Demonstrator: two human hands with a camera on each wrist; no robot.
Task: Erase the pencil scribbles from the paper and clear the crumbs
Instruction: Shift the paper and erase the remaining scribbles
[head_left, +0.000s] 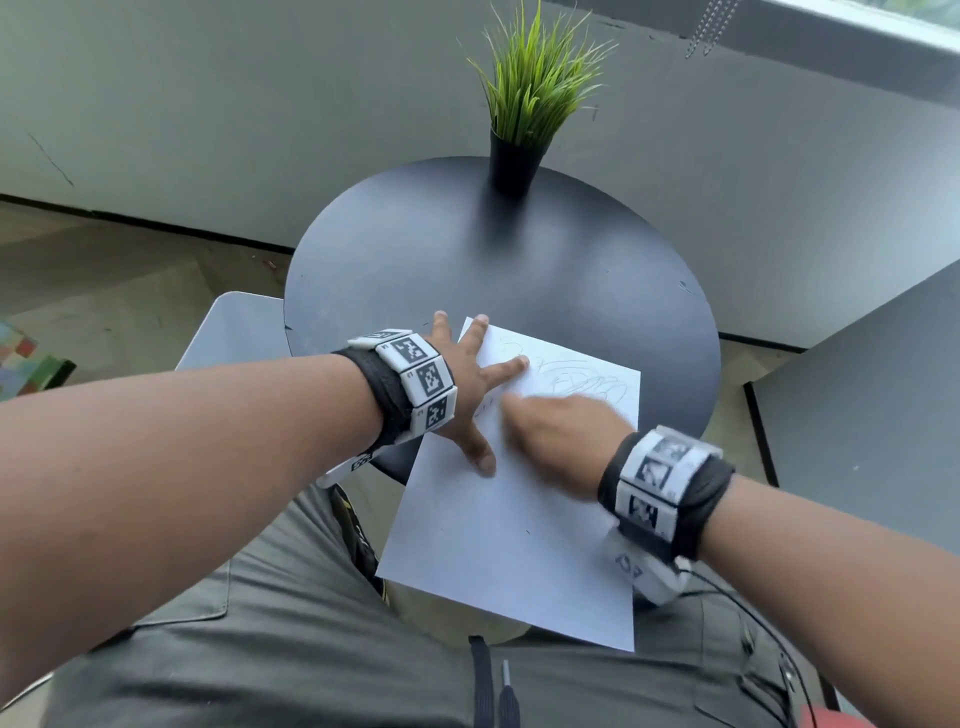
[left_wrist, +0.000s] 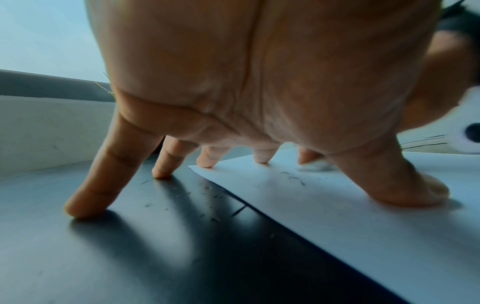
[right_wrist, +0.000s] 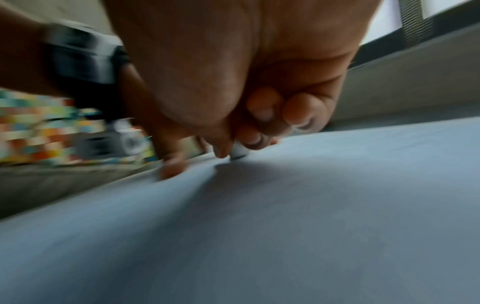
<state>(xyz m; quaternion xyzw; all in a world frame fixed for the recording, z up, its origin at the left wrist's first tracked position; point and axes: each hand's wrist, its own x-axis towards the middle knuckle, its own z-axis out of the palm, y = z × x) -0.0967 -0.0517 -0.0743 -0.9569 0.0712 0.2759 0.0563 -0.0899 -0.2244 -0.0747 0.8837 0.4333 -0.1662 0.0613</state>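
Observation:
A white sheet of paper (head_left: 519, 519) lies on the round black table (head_left: 519, 270), its near half hanging over the edge toward my lap. Pencil scribbles (head_left: 587, 382) cover its far right corner. My left hand (head_left: 467, 384) is spread flat, with some fingers and the thumb pressing the paper's left side and two fingers (left_wrist: 88, 197) on the table. My right hand (head_left: 561, 431), blurred, pinches a small white eraser (right_wrist: 239, 152) against the paper just beside the left hand. Dark eraser crumbs (left_wrist: 207, 197) lie on the table by the paper's edge.
A black pot with green grass (head_left: 519, 119) stands at the table's far edge. A grey chair seat (head_left: 234, 332) sits left of the table and a grey panel (head_left: 857, 415) stands to the right. My lap is below the paper.

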